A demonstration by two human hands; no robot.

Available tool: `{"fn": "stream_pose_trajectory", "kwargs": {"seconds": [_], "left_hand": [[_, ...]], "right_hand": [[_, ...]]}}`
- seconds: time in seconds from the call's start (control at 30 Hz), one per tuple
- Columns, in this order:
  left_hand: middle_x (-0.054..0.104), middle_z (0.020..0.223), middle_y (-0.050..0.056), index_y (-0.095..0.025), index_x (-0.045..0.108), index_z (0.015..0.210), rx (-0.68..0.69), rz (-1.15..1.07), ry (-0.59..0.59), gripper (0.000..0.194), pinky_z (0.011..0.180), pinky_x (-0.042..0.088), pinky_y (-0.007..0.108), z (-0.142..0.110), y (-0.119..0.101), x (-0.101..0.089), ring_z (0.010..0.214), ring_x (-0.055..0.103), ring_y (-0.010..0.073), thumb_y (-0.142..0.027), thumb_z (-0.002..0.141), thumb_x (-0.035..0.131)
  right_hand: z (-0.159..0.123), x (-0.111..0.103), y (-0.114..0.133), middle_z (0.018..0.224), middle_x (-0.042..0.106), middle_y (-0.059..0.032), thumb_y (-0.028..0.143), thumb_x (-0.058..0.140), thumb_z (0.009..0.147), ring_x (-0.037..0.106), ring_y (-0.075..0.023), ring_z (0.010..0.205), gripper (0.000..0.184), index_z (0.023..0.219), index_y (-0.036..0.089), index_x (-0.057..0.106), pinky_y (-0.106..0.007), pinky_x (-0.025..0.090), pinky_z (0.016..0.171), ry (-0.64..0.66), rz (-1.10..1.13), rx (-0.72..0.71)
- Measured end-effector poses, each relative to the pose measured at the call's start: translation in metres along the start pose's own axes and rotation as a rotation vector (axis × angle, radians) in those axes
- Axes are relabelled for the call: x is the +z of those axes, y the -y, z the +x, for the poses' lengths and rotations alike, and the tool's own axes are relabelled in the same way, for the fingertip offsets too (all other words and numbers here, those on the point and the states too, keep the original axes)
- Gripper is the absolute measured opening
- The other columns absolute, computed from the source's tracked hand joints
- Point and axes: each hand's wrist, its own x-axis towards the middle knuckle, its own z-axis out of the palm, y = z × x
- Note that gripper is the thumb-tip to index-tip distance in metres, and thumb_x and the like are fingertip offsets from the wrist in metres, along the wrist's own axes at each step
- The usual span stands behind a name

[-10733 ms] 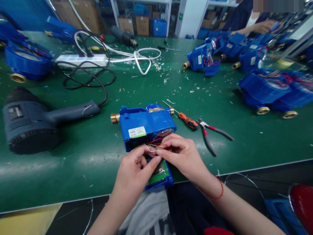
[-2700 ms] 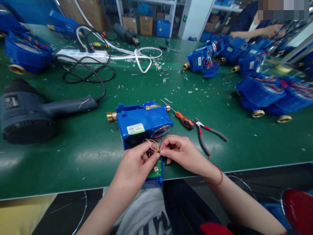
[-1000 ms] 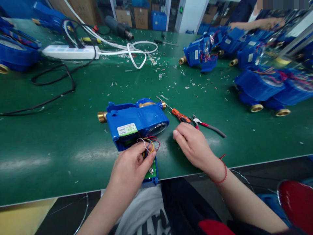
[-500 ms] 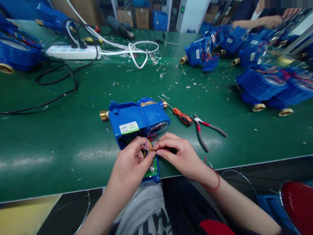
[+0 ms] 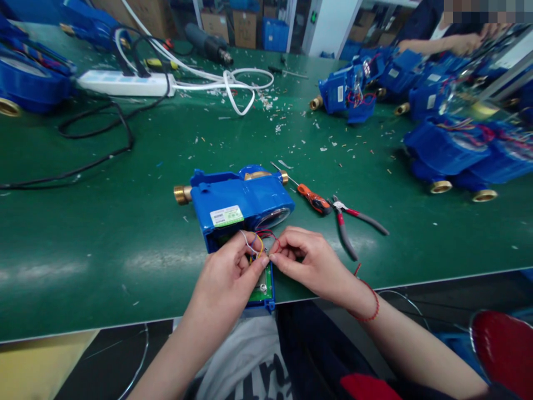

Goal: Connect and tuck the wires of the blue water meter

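Note:
A blue water meter (image 5: 245, 197) with brass threaded ends lies on the green bench in front of me. Its box cover hangs open toward me, and a green circuit board (image 5: 263, 289) shows inside it. Over the board, my left hand (image 5: 233, 269) pinches thin wires (image 5: 259, 245), white and yellow among them. My right hand (image 5: 302, 255) is closed close beside it, thumb and forefinger pinched on a red wire (image 5: 275, 240). The two sets of fingertips almost meet. The wire ends between them are too small to make out.
Right of the meter lie an orange screwdriver (image 5: 314, 200) and cutting pliers (image 5: 345, 219). Several more blue meters (image 5: 447, 144) stand at the right. A white power strip (image 5: 127, 83), cables and a heat gun (image 5: 208, 44) are at the back. A co-worker's hand (image 5: 466, 43) is at upper right.
The whole view has shifted slightly. My right fingertips have drawn a little away from my left ones, and the red wire now loops up beside them.

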Motion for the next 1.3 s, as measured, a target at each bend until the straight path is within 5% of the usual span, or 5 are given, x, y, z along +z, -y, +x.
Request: {"fn": "stream_pose_trajectory", "kwargs": {"seconds": [0.2, 0.4, 0.73, 1.3], "left_hand": [[0.055, 0.075, -0.004, -0.022, 0.056, 0.088, -0.014, -0.021, -0.001, 0.012, 0.050, 0.037, 0.026, 0.001, 0.000, 0.002, 0.054, 0.047, 0.0112, -0.031, 0.081, 0.060], [0.061, 0.075, -0.001, -0.021, 0.060, 0.094, -0.037, 0.031, -0.032, 0.017, 0.052, 0.038, 0.026, -0.002, 0.000, 0.001, 0.058, 0.052, 0.0132, -0.032, 0.081, 0.060], [0.062, 0.072, -0.002, -0.017, 0.063, 0.097, -0.046, -0.112, -0.048, 0.024, 0.047, 0.037, 0.022, 0.000, -0.007, 0.002, 0.052, 0.048, 0.0100, -0.030, 0.076, 0.066], [0.064, 0.076, -0.001, -0.018, 0.063, 0.100, -0.021, -0.074, -0.017, 0.023, 0.047, 0.037, 0.023, 0.000, -0.005, 0.001, 0.054, 0.051, 0.0109, -0.030, 0.080, 0.065]], "right_hand": [[-0.005, 0.008, -0.001, 0.069, 0.057, 0.0014, 0.013, 0.065, 0.083, 0.050, -0.0080, 0.059, 0.010, 0.073, 0.015, 0.063, -0.019, 0.038, 0.051, -0.128, 0.028, 0.058], [-0.007, -0.015, -0.002, 0.067, 0.052, 0.0019, 0.020, 0.057, 0.091, 0.047, -0.0091, 0.058, 0.013, 0.079, 0.017, 0.059, -0.022, 0.037, 0.052, -0.307, 0.036, 0.110], [-0.012, 0.007, -0.008, 0.082, 0.064, -0.0031, 0.017, 0.062, 0.089, 0.057, -0.0123, 0.072, 0.010, 0.092, 0.017, 0.071, -0.024, 0.043, 0.058, -0.106, 0.095, 0.017], [-0.008, 0.007, -0.005, 0.079, 0.059, 0.0000, 0.008, 0.058, 0.085, 0.054, -0.0094, 0.069, 0.010, 0.080, 0.016, 0.062, -0.021, 0.044, 0.059, -0.028, 0.106, 0.046]]}}
